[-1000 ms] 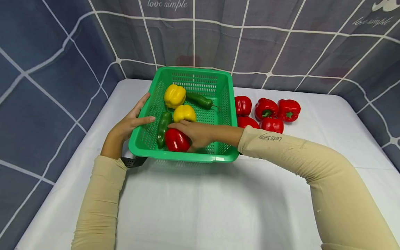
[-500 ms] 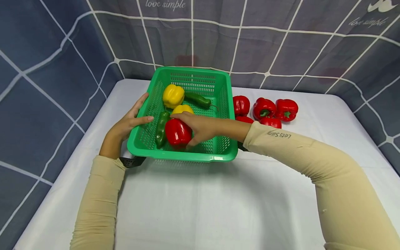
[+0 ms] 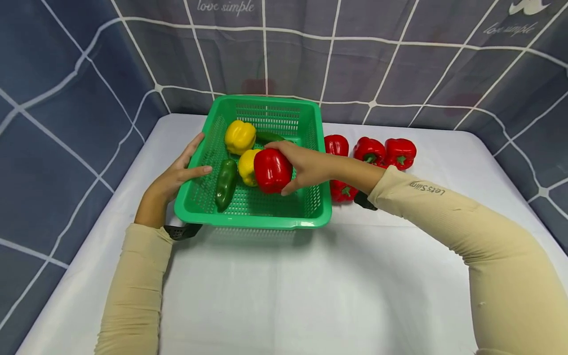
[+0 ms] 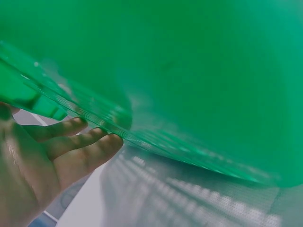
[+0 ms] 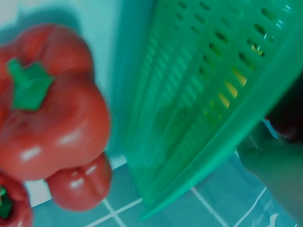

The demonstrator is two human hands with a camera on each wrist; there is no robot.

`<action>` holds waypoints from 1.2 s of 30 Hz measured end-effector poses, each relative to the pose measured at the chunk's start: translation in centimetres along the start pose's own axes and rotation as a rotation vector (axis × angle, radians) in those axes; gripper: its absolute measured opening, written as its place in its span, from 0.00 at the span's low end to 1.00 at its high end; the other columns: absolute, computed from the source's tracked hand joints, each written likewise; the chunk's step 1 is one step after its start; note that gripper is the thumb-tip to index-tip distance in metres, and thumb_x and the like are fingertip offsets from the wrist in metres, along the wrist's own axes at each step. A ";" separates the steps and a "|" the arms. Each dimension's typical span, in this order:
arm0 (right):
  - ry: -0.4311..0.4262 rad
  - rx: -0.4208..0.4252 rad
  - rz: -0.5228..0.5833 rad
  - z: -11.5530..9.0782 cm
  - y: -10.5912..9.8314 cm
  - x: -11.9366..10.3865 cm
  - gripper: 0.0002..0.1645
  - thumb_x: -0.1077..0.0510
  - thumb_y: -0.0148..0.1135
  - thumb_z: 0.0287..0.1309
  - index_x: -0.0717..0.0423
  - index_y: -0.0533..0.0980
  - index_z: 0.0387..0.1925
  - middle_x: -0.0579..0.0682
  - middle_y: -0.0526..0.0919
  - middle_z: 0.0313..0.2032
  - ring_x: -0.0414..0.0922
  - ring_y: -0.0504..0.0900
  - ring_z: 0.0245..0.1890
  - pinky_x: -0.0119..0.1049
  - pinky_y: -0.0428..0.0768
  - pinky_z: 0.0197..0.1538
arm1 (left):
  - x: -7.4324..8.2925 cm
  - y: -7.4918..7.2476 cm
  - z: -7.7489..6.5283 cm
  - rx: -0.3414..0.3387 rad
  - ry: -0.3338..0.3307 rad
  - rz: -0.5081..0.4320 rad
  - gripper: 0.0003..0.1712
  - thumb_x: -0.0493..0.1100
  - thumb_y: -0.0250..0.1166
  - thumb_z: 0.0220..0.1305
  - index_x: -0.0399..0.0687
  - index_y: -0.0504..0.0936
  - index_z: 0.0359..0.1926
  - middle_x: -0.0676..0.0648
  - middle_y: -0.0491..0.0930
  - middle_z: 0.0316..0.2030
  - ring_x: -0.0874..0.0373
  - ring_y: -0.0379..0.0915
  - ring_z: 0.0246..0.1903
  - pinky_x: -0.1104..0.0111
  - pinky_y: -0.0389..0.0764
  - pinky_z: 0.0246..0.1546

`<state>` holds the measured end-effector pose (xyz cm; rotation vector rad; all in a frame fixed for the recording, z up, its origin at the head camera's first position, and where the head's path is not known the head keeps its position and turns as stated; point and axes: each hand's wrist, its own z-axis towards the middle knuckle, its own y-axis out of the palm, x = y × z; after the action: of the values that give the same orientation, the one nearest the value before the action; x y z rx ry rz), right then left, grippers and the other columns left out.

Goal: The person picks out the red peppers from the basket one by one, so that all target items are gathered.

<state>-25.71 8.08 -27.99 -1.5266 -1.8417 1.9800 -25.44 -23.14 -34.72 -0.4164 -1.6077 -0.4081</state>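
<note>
A red bell pepper (image 3: 273,171) is gripped by my right hand (image 3: 303,165), above the inside of a green plastic basket (image 3: 266,223). My left hand (image 3: 176,173) holds the basket's left rim, thumb over the edge; in the left wrist view its fingers (image 4: 85,158) lie against the outer wall. Inside the basket are a yellow bell pepper (image 3: 240,137), a second yellow bell pepper (image 3: 247,168) partly behind the red one, a long green pepper (image 3: 226,185) at left and another green pepper (image 3: 267,137) partly hidden by the right hand.
Several red bell peppers (image 3: 401,152) lie right of the basket on the white-covered table (image 3: 275,286); one red bell pepper (image 5: 54,113) shows close beside the basket wall. A dark gridded curtain (image 3: 301,64) stands behind and at both sides.
My right hand has lifted the red bell pepper from the basket's front left, moving it up and to the right. My left hand still holds the rim.
</note>
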 end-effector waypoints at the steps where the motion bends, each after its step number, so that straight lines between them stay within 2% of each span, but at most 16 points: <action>1: 0.005 0.010 -0.001 -0.3 -0.2 0.2 0.57 0.54 0.73 0.40 0.53 0.48 0.66 0.48 0.59 0.62 0.44 0.60 0.61 0.41 0.76 0.53 | 0.0 0.0 0.0 0.001 0.001 0.002 0.47 0.38 0.54 0.64 0.69 0.32 0.70 0.36 0.40 0.69 0.60 0.71 0.48 0.68 0.80 0.41; 8: 0.038 0.064 -0.010 -2.6 -1.8 1.2 0.57 0.54 0.73 0.40 0.52 0.48 0.67 0.48 0.58 0.63 0.45 0.59 0.61 0.43 0.76 0.52 | -0.1 0.0 -0.3 0.031 -0.009 0.027 0.47 0.39 0.55 0.63 0.71 0.34 0.70 0.38 0.41 0.69 0.61 0.71 0.47 0.70 0.79 0.40; 13: 0.039 0.114 0.000 -4.5 -3.2 2.1 0.56 0.57 0.73 0.39 0.53 0.49 0.66 0.49 0.60 0.61 0.46 0.60 0.61 0.45 0.76 0.52 | -0.1 0.0 -0.5 0.023 0.006 0.022 0.47 0.38 0.54 0.63 0.69 0.33 0.70 0.37 0.38 0.69 0.61 0.71 0.47 0.71 0.79 0.40; 19: 0.134 0.173 0.016 -6.9 -4.9 3.3 0.57 0.56 0.73 0.39 0.51 0.48 0.66 0.49 0.60 0.61 0.47 0.60 0.61 0.50 0.72 0.56 | -0.1 -0.2 -0.7 0.011 0.017 0.010 0.46 0.36 0.52 0.64 0.68 0.32 0.70 0.37 0.36 0.70 0.61 0.71 0.47 0.70 0.80 0.40; 23: 0.174 0.198 0.023 -8.1 -5.5 4.0 0.57 0.56 0.73 0.39 0.50 0.48 0.67 0.49 0.60 0.61 0.47 0.60 0.62 0.51 0.70 0.57 | -0.1 -0.3 -0.8 0.010 0.020 -0.001 0.46 0.35 0.52 0.64 0.67 0.33 0.70 0.37 0.36 0.69 0.62 0.72 0.46 0.70 0.80 0.39; 27: 0.167 0.225 0.011 -9.3 -6.0 4.5 0.56 0.58 0.73 0.40 0.52 0.48 0.66 0.52 0.61 0.60 0.50 0.61 0.61 0.54 0.69 0.58 | -0.1 -0.2 -0.8 0.006 0.032 -0.013 0.46 0.35 0.51 0.64 0.66 0.32 0.71 0.35 0.37 0.68 0.62 0.73 0.46 0.69 0.80 0.39; 36: 0.229 0.292 0.075 -13.1 -6.8 6.4 0.58 0.62 0.73 0.38 0.52 0.47 0.66 0.55 0.61 0.59 0.53 0.62 0.60 0.57 0.71 0.54 | 0.0 0.5 -0.4 0.006 0.023 -0.009 0.46 0.35 0.51 0.64 0.67 0.33 0.71 0.35 0.37 0.68 0.62 0.74 0.44 0.69 0.81 0.38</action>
<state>-24.32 23.68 -24.17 -1.6674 -1.3624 1.9049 -24.87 -22.90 -34.68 -0.3981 -1.5884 -0.4136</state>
